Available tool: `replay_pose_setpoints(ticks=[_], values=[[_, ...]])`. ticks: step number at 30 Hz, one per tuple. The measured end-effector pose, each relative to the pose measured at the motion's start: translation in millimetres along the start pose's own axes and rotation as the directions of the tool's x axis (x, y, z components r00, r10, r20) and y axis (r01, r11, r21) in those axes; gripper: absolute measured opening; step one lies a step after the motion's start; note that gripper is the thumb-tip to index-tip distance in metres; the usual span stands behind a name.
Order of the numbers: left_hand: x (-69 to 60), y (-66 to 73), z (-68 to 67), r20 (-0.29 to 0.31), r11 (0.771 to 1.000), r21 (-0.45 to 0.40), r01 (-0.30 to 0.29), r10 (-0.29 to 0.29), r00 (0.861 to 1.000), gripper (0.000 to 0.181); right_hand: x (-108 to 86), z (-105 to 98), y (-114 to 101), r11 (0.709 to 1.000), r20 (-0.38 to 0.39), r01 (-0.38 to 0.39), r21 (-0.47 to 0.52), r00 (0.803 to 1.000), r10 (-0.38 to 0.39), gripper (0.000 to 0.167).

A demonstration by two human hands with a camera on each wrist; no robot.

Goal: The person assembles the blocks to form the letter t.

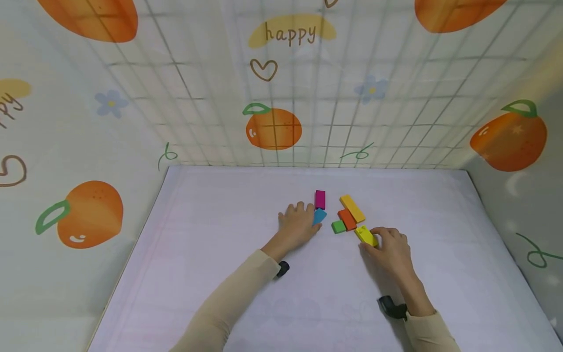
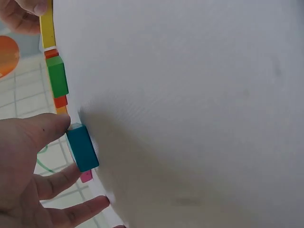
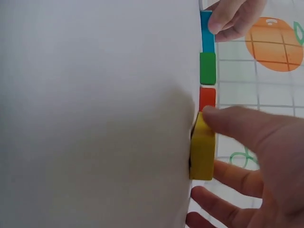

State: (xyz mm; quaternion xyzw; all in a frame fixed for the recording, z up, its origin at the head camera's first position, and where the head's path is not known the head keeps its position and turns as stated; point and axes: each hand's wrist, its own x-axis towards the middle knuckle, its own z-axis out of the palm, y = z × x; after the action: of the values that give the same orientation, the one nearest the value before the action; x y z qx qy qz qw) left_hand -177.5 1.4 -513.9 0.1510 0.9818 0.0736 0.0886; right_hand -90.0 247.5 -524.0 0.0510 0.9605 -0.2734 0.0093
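My left hand [image 1: 295,226] pinches a blue block [image 1: 319,215] between thumb and index finger. In the left wrist view the thumb and index finger touch opposite ends of that blue block [image 2: 82,148], while the other fingers spread to the side. A bright yellow block [image 1: 366,235] is gripped at its near end by my right hand [image 1: 393,250]. The right wrist view has the thumb on one end of this yellow block [image 3: 203,152] and a finger at the other. Both blocks are at the table surface.
Between the hands, a red-orange block [image 1: 347,220] lies beside a longer orange-yellow block [image 1: 353,208] and a small green block [image 1: 338,226]. A magenta block [image 1: 320,199] is just beyond the blue one. A patterned curtain [image 1: 211,112] rises behind the white table [image 1: 211,195].
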Motion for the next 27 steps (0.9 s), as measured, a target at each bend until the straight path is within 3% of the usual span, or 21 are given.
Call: replay_pose_setpoints(ticks=[6,17,27], values=[[-0.4,3.2,-2.0,-0.020,1.000,0.018,0.015,-0.015,1.000,0.063,-1.7,0.5,-3.2,0.998,-0.022,0.035,-0.059,0.999,-0.036,0.052],[0.4,6.3,-4.8,-0.021,0.999,0.017,0.043,-0.043,0.999,0.060,-1.1,-0.7,-4.0,0.997,-0.036,0.044,-0.066,0.998,-0.046,0.049],[-2.1,3.2,-2.2,-0.079,0.999,0.034,-0.005,0.008,0.997,0.055,-1.4,-0.6,-4.8,0.998,-0.036,0.034,-0.056,0.999,-0.036,0.046]])
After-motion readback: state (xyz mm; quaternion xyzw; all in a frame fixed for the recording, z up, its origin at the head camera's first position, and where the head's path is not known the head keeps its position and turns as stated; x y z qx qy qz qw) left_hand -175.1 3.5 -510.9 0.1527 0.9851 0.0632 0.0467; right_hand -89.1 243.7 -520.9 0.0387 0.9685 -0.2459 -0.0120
